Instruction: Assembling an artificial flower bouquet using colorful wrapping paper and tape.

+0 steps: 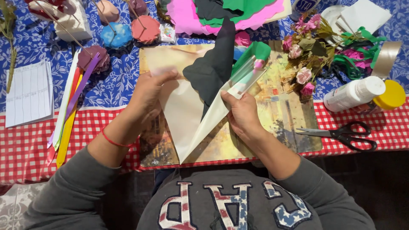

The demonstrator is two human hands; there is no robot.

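The cream paper cone (187, 115) is held between both hands, its point toward the person's body and its open mouth away. The left hand (149, 96) grips the cone's left edge, thumb on top and fingers closed behind the sheet. The right hand (243, 113) pinches the cone's right fold, fingers curled tight with the thumb pressing the paper near a clear plastic wrap (247, 76). A black paper sheet (213, 68) sticks out of the cone's mouth just beyond the fingertips, with a green paper piece (255, 51) beside it. Under both hands lies a painted picture board (289, 119). To the right of the right hand lie black-handled scissors (341, 133), and farther out a white glue bottle (353, 93) and a yellow lid (390, 96). Beyond those sit pink artificial flowers (304, 51). Left of the left hand lie coloured paper strips (68, 110) on the chequered tablecloth (30, 145).
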